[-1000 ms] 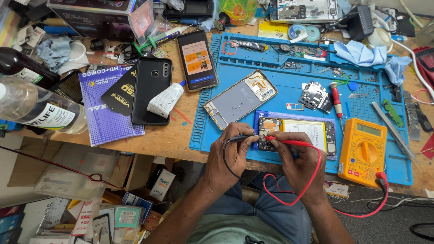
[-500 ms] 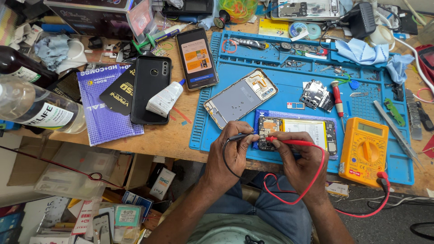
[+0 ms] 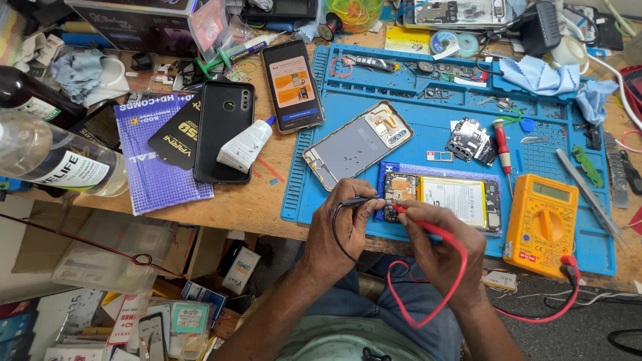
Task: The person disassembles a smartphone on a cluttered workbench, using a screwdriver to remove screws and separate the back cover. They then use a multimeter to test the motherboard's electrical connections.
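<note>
An opened phone [image 3: 455, 198] with its battery and circuit board exposed lies on the blue work mat [image 3: 301, 194], near the front edge. My left hand [image 3: 341, 230] is closed on a black test probe [image 3: 358, 200] whose tip touches the board at the phone's left end. Beside it, my right hand [image 3: 438, 234] grips a red test probe [image 3: 418, 221], its tip on the same part of the board. Red and black leads loop down to my lap, the red one running on to a yellow multimeter [image 3: 543, 224] at the right.
A metal phone frame [image 3: 354, 144], a lit smartphone [image 3: 293, 85], a black phone back [image 3: 224, 130] and a white glue tube [image 3: 244, 145] lie to the left. A red screwdriver [image 3: 503, 144], tweezers [image 3: 592, 197], small parts and blue cloths [image 3: 542, 73] crowd the mat's right and back.
Both hands stay on the phone's board with the probes; only tiny shifts of the probe tips show.
</note>
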